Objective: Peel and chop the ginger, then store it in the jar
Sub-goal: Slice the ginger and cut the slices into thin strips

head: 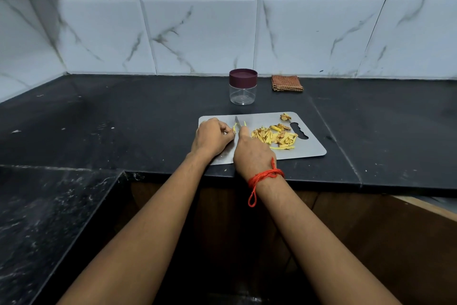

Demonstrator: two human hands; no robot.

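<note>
Slippage is the danger: the left hand (212, 137) pinches what looks like a thin ginger sliver (234, 128) on the cutting board (314, 148), right against the knife (238, 123) gripped in the right hand (249, 153), so a skidding blade could nick a finger, with the chopped ginger (274, 136) piled beside and the lidded jar (243, 92) behind.

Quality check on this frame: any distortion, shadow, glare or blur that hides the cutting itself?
Head view: wide-angle bending bows the counter edge and wall tiles; shadow darkens their upper left; cutting board, chopped ginger and jar are sharp, without glare; the knife in the right hand is small.
</note>
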